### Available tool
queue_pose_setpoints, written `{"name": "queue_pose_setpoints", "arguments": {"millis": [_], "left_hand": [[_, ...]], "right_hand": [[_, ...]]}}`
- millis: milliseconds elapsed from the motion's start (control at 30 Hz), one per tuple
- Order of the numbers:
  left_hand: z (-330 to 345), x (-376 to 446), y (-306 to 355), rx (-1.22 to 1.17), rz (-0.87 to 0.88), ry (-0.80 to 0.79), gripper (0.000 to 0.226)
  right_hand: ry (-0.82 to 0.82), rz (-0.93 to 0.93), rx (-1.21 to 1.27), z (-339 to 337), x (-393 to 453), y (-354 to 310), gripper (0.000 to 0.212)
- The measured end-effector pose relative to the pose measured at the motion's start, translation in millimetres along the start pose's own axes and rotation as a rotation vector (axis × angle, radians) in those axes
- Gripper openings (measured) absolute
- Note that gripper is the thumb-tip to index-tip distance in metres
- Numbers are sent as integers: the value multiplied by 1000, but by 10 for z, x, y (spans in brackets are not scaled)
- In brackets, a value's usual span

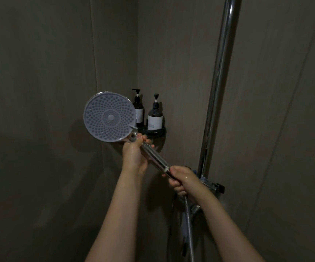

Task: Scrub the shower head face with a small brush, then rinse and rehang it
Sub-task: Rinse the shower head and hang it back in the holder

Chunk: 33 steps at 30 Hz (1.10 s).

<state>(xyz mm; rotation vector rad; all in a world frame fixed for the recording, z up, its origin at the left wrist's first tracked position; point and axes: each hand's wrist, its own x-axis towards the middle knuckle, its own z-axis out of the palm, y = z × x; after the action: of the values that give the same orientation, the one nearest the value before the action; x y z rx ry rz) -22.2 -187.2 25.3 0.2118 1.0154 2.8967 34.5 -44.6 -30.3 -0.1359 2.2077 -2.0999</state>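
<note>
The shower head [109, 117] is a round grey disc dotted with nozzles, its face turned towards me, on a shiny chrome handle [154, 155]. My left hand [136, 155] grips the handle just below the disc. My right hand [183, 181] grips the handle's lower end where the metal hose [189, 233] joins and hangs down. The head is held up in front of the shower corner. No brush is in view.
A chrome riser pole [221, 76] runs up the right wall, with a bracket and valve fittings [215, 187] behind my right hand. A dark corner shelf [155, 131] carries two dark pump bottles [154, 115] just behind the shower head. Dim grey wall panels surround everything.
</note>
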Motion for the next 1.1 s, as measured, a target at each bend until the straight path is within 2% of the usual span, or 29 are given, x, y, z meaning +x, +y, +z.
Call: {"name": "queue_pose_setpoints", "arguments": {"millis": [67, 133, 200, 267, 367, 467, 533, 633, 733, 767, 833, 933, 1033, 1100], "left_hand": [[26, 5, 1, 2, 10, 20, 17], [47, -15, 3, 11, 15, 34, 16], [62, -38, -4, 2, 19, 34, 18], [63, -46, -23, -18, 19, 31, 21], [74, -40, -73, 0, 11, 27, 20], [75, -11, -114, 32, 22, 65, 19], [78, -7, -113, 28, 25, 75, 20], [95, -35, -110, 9, 23, 76, 22], [109, -34, -133, 10, 24, 59, 24], [101, -27, -145, 14, 19, 59, 24], [88, -22, -156, 21, 18, 67, 23], [72, -24, -151, -2, 36, 73, 22], [59, -13, -136, -34, 47, 70, 23], [61, -14, -145, -35, 33, 60, 23]], "right_hand": [[55, -91, -80, -9, 16, 50, 7], [157, -184, -189, -25, 26, 104, 16], [242, -227, -213, -23, 35, 124, 17], [294, -213, -185, 18, 24, 97, 16], [362, -144, -178, 62, 27, 81, 29], [322, -185, -184, 61, 29, 140, 9], [318, -242, -205, 14, 24, 194, 26], [338, -246, -198, 26, -34, 146, 9], [371, -167, -165, 13, 1, 151, 28], [365, -147, -168, 22, -5, 128, 28], [311, -168, -157, 14, -1, 148, 7], [282, -210, -194, -46, 11, 227, 32], [279, -206, -232, -11, -15, 183, 13], [303, -170, -180, -2, -22, 151, 24]]}}
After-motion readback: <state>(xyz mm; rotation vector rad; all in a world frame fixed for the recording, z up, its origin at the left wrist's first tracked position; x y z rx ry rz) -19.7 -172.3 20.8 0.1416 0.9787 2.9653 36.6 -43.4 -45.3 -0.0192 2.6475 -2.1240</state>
